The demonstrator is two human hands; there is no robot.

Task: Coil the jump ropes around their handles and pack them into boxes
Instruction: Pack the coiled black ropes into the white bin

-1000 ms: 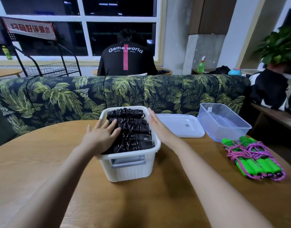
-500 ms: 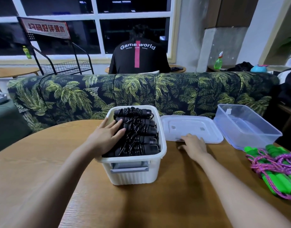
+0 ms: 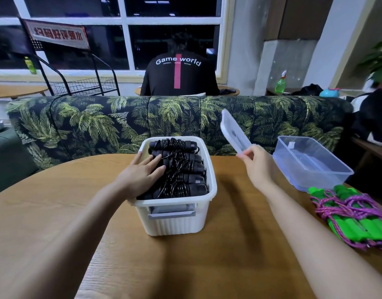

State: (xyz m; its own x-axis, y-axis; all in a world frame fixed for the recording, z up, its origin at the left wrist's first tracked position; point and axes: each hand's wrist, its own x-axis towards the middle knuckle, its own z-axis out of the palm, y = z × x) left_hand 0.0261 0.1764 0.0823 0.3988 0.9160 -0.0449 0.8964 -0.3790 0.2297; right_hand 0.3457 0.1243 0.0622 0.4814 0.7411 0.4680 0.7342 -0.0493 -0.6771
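Aloft, tilted lid (image 3: 233, 134); right hand (image 3: 256, 167) seemingly pinching edge.

The right hand (image 3: 256, 162) no longer rests against the side of the white box (image 3: 175, 219); it now pinches the near edge of the translucent lid (image 3: 234, 131). That lid (flat on the table (image 3: 229, 244) half a second ago) is off the wood, tilted steeply in the air between the box and the clear container (image 3: 311, 162).

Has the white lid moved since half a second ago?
Yes. The lid rose off the table, where it lay beside the clear container; the right hand now holds it tilted.
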